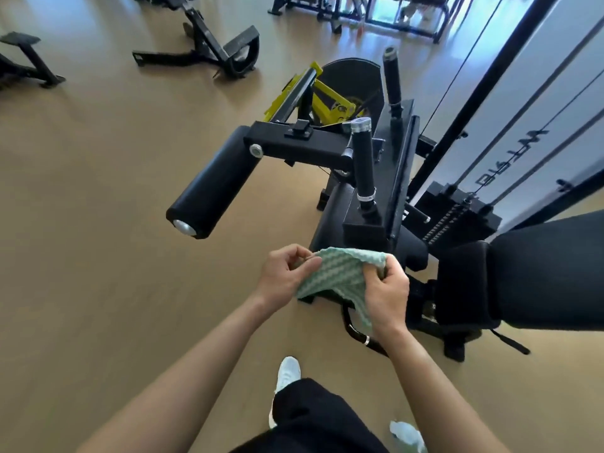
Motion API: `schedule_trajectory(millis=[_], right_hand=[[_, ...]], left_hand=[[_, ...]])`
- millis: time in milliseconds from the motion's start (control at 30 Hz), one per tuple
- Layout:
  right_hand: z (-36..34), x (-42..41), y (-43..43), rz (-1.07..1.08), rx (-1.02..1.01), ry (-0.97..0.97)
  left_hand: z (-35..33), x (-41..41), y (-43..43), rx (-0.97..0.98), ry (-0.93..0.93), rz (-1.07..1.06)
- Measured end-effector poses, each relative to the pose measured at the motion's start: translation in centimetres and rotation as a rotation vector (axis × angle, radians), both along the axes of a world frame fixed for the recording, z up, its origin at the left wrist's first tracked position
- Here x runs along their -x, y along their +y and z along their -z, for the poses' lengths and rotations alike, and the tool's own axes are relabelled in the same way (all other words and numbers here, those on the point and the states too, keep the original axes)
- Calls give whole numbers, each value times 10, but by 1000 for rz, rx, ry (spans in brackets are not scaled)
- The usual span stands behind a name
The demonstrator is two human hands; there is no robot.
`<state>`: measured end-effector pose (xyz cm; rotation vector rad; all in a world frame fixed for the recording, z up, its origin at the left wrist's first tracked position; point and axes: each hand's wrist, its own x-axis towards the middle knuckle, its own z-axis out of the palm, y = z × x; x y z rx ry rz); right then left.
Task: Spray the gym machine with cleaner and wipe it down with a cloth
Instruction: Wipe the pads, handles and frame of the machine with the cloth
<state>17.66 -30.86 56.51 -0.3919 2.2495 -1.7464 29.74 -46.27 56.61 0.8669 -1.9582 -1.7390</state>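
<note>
Both hands hold a green patterned cloth stretched between them; left hand pinches one edge; right hand grips the other; black gym machine stands just beyond.

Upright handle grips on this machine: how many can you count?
2. One upright handle grip stands nearer, beyond the green cloth; the other stands farther back beside the black disc. More may be hidden.
</note>
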Motion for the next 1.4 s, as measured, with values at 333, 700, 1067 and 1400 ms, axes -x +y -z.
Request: schedule_trajectory(millis=[333,700,1067,1400], right_hand=[[-6,109,-17,275,-200,95],[6,51,-14,-122,47,-83],[11,154,-26,-393,7,-50],[8,235,-49,-583,47,-71]], left_hand=[[5,98,36,201,-34,-89],[8,95,59,240,51,-247],[12,130,99,685,69,-344],[2,199,117,1554,-442,-591]])
